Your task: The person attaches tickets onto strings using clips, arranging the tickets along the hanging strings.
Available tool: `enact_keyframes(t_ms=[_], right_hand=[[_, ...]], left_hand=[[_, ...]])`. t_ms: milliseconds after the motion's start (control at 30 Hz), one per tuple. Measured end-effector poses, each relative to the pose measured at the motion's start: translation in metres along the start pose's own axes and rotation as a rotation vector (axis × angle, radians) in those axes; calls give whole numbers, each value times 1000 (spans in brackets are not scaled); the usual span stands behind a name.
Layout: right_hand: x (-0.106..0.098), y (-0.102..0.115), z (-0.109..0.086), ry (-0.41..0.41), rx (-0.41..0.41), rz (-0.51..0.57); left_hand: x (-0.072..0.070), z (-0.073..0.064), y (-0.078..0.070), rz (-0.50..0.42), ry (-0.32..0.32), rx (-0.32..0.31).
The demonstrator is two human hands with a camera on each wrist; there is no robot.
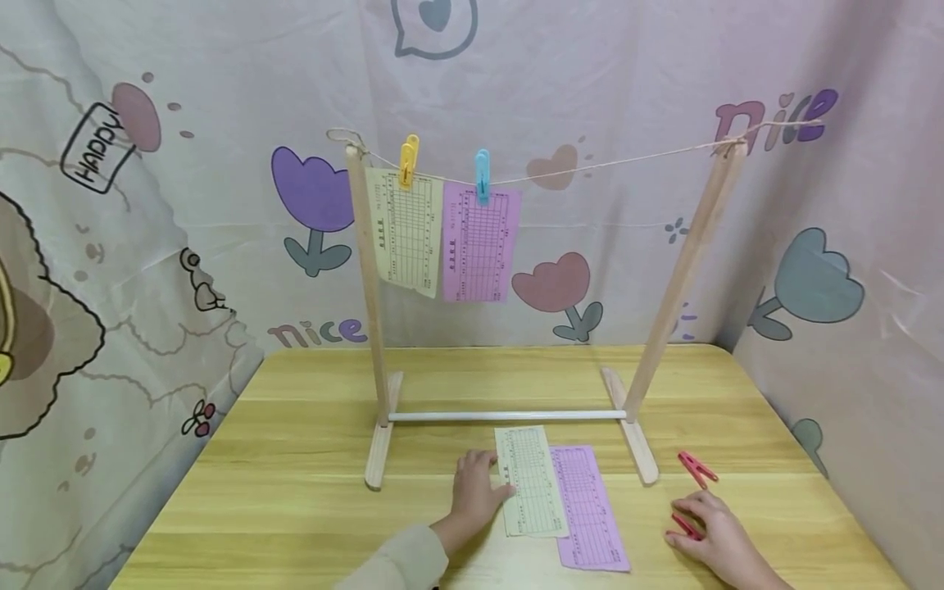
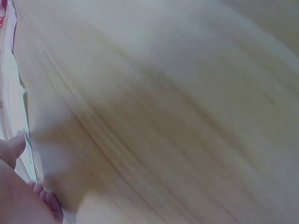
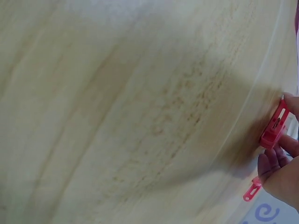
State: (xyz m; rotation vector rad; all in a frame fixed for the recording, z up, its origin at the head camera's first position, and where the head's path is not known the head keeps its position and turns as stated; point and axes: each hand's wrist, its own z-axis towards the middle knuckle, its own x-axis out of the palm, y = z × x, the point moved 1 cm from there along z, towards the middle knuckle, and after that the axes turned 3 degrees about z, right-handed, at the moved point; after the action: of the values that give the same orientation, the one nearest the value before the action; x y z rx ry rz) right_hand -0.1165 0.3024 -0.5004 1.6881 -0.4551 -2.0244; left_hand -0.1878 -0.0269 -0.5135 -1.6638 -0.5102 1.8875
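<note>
My left hand is at the left edge of a pale green printed slip, thumb and forefinger spread along that edge and the thumb tip overlapping it. In the left wrist view the thumb shows against the paper's edge. The green slip partly covers a pink printed slip on the table. My right hand pinches a red clothespin between thumb and fingers, low over the table. A second red clothespin lies just beyond that hand.
Behind the slips stands a wooden rack with a left post, right post and white crossbar. From its string hang a green slip under a yellow clothespin and a pink slip under a blue clothespin.
</note>
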Motion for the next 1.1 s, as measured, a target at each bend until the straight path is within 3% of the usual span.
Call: enact_keyframes(t_ms=[533,800,933,1100], right_hand=[[7,2,1,-106,-99,-14],[2,5,3,-17,-27,-4],[0,5,5,29,10,2],[-2,5,6,61,45,10]], left_hand=[[-24,6,8,-2,125,31],[-30,12,7,12,195,-27],[-30,11,7,7,161,-45],[-22,7,4,19,47,-87]])
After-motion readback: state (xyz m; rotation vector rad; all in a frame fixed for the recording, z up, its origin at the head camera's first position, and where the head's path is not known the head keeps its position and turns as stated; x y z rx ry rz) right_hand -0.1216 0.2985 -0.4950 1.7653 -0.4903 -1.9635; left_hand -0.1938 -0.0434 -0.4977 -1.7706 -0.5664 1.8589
